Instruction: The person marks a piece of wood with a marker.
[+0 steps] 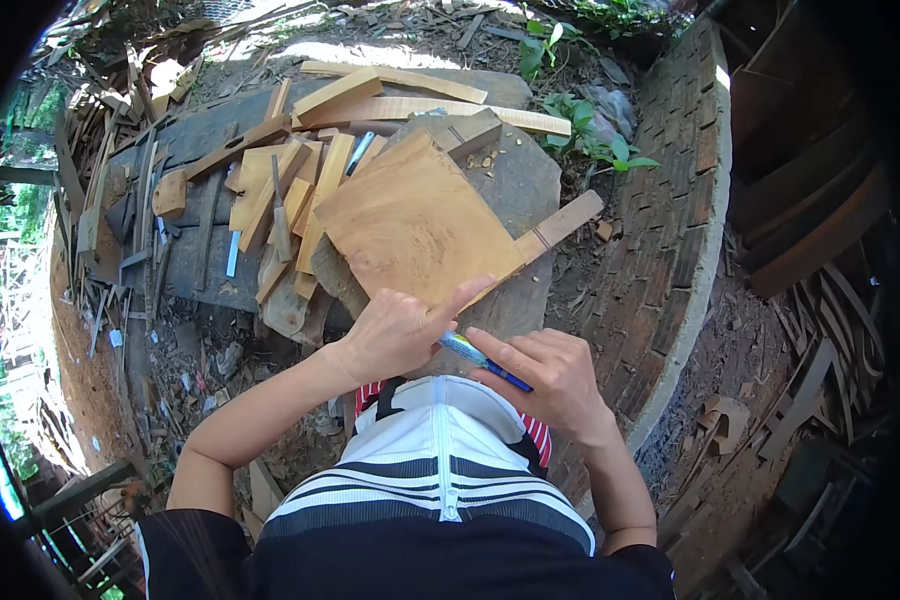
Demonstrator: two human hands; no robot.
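Observation:
A square wooden board [420, 215] lies tilted across a rough wood slab [530, 180] in front of me. My left hand [395, 330] is closed at the board's near edge, its thumb stretched along that edge and its other fingers curled. Close beside it, my right hand [545, 372] grips a slim blue tube [460, 346] with a light printed label and a darker blue end. The tube's far tip reaches the left hand's fingers. From the board's right corner projects a wooden strip [562, 222] with dark lines across it.
Wooden blocks [340, 95] and a chisel-like tool [279, 215] lie behind and left of the board. A marked block [465, 132] sits at its far corner. A low brick wall [660, 200] runs along the right, with curved wood offcuts [820, 380] beyond.

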